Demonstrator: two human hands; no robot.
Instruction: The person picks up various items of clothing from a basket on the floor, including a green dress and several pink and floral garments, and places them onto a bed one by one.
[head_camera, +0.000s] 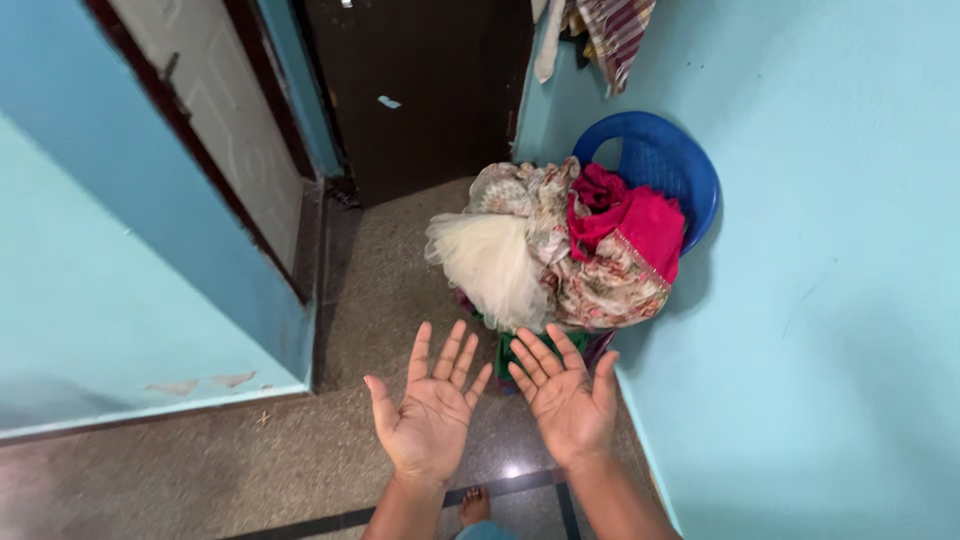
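Cream-white, gauzy fabric (492, 265) spills from the near-left side of a heap of clothes (560, 245) piled on a blue plastic chair (665, 160). Beside it a floral printed cloth (590, 285) in beige and rust is draped over the heap, and a crimson garment (630, 215) with a patterned border is laid on top toward the right. Something green (520, 345) is seen under the pile's lower edge.

Both hands are held out palm up in front of the heap, just short of it, with nothing gripped. The fingers (445, 350) of the left hand (428, 410) are spread apart and straight; the right hand (568, 395) is shown the same way, its fingers splayed, their tips nearest the pile's lower edge.

The floor (250, 460) is of speckled grey stone with a dark inlaid stripe, polished enough to carry a small glare. Pale turquoise walls (830, 300) close in on the right and left. A dark doorway (420, 90) is seen beyond, and a light panelled door (225, 120) in a dark frame stands to the left. A striped cloth (612, 30) is hung above the chair. A bare foot (473, 507) is seen between the forearms.
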